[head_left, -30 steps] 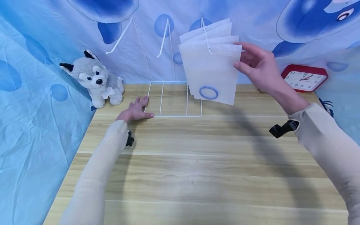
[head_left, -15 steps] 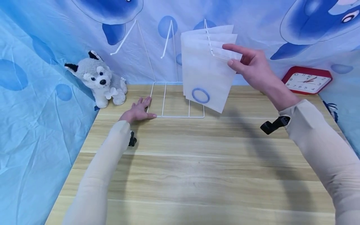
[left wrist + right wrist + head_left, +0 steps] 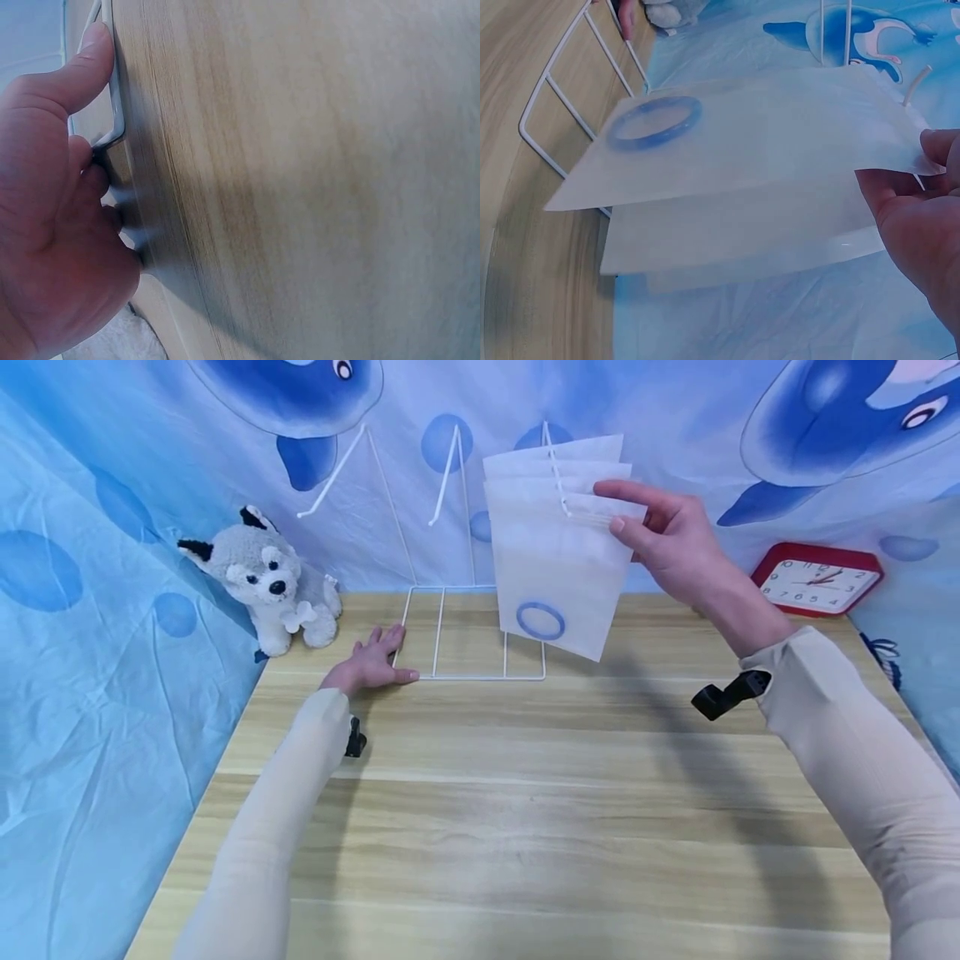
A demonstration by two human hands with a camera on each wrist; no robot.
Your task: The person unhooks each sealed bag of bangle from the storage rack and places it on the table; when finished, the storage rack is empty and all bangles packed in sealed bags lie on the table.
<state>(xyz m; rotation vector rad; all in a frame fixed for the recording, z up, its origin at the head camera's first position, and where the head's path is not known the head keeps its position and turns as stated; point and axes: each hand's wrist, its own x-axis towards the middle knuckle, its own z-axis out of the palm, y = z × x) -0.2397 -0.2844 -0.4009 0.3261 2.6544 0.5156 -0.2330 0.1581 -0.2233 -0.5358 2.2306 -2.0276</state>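
Note:
My right hand (image 3: 667, 539) pinches the top right corner of the frontmost frosted zip bag (image 3: 558, 568) between thumb and fingers. A blue ring (image 3: 541, 621) shows through its lower part; in the right wrist view the same blue ring (image 3: 656, 124) lies flat inside. Several similar bags (image 3: 742, 232) hang behind it on the right prong of a white wire rack (image 3: 480, 678). My left hand (image 3: 369, 662) rests on the rack's left front corner, fingers spread over the side wire. In the left wrist view, the thumb (image 3: 86, 64) lies along the front wire.
Two other prongs, a middle one (image 3: 444, 477) and a left one (image 3: 330, 472), rise beside the bags. A plush husky (image 3: 262, 581) sits left of the rack. At the right back stands a red clock (image 3: 817, 578). A blue printed cloth (image 3: 67, 693) encloses the wooden table (image 3: 525, 827).
Over the last second my right hand has shifted slightly left and down with the front bag's corner, and the bag's lower end has swung left. My left hand stays on the rack.

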